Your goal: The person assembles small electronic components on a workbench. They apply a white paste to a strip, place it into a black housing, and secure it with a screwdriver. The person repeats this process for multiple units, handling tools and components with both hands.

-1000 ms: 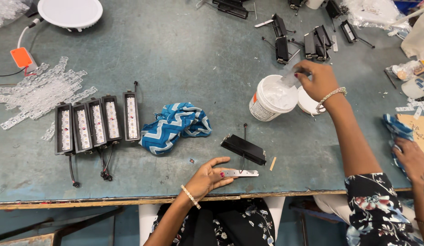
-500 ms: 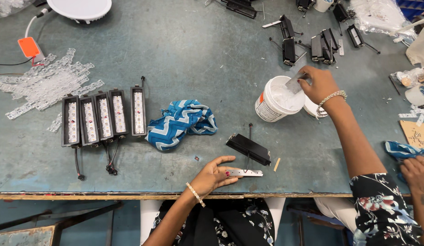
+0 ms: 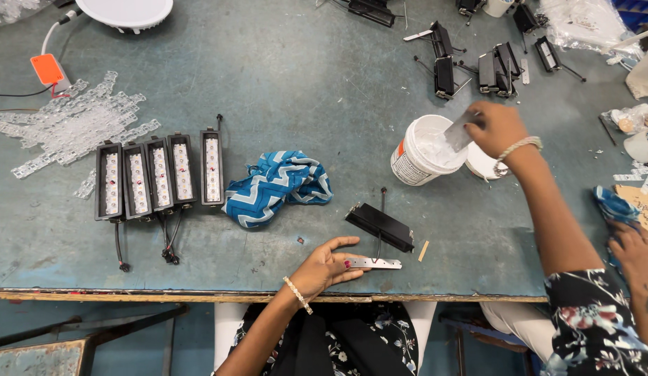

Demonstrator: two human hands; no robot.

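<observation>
My left hand (image 3: pixel 325 266) rests near the table's front edge, its fingers pressing on one end of a flat metal strip (image 3: pixel 377 263). Just beyond the strip lies a black rectangular lamp housing (image 3: pixel 380 228) with a short wire. My right hand (image 3: pixel 499 128) reaches out over a white tub (image 3: pixel 414 159) of white paste. It grips a small metal scraper (image 3: pixel 458 132) whose blade dips into the tub. A white lid (image 3: pixel 481 166) lies beside the tub, under my wrist.
A blue-and-white zigzag cloth (image 3: pixel 276 186) lies mid-table. Left of it stands a row of several black LED modules (image 3: pixel 157 174), then a pile of clear lens strips (image 3: pixel 73 129). More black housings (image 3: pixel 470 59) lie at the back. Another person's hand (image 3: pixel 634 240) holds a blue cloth at the right edge.
My right hand has brought the scraper down over the tub so its blade sits in the paste. My left hand stays on the metal strip.
</observation>
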